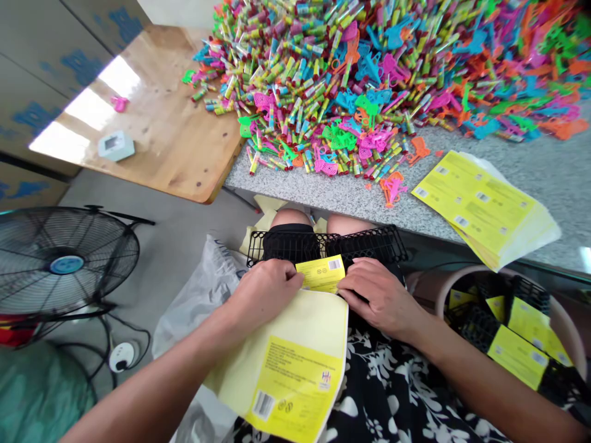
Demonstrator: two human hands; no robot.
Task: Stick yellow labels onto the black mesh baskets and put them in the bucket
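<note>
On my lap lies a black plastic lattice basket (367,243), seen edge-on across my thighs. A small yellow label with a barcode (322,274) is against its near side. My left hand (268,295) is closed, thumb and curled fingers at the label's left edge. At its right edge, my right hand (376,298) is closed, with its fingertips on the label. Beneath my hands a pale label backing sheet (318,314) covers part of my lap and carries one larger printed yellow label (295,384). My fingers hide how firmly the label is attached.
A heap of colourful small tubes and plastic toys (318,80) covers the grey speckled table (295,191). Yellow label sheets (480,200) overhang its edge. At right, a bin (447,283) holds labelled black baskets. A fan (67,264) and a plastic bag (194,307) are left.
</note>
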